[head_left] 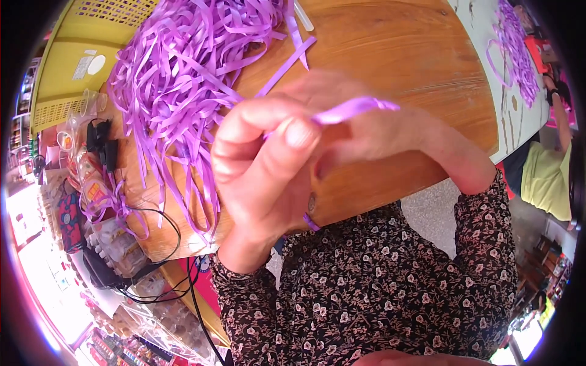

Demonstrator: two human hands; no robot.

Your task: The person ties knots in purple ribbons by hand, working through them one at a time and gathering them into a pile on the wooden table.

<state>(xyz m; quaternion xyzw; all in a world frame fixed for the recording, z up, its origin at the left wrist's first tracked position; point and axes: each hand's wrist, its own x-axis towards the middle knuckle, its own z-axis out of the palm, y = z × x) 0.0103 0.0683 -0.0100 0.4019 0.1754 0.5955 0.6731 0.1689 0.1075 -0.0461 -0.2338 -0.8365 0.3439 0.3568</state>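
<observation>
Close to the camera, my left hand (pixel 259 161) pinches a purple ribbon (pixel 348 111) between thumb and forefinger. The ribbon's free end sticks out to the right and looks slightly twisted at its tip. Just behind it is my right hand (pixel 366 131), smeared by motion, so its fingers cannot be made out. A small bit of purple ribbon (pixel 311 222) shows below my hands by the table's near edge. Beyond my left hand lies a big tangled heap of purple ribbons (pixel 177 73), with strands trailing toward the near edge.
The wooden table (pixel 397 43) carries the heap. A yellow plastic crate (pixel 61 79), clear cups (pixel 91 104) and black cables (pixel 177 235) crowd the left side. On the right, a white table (pixel 519 122) bears more purple ribbons (pixel 519 55), with another person's arm (pixel 561 110) beside it.
</observation>
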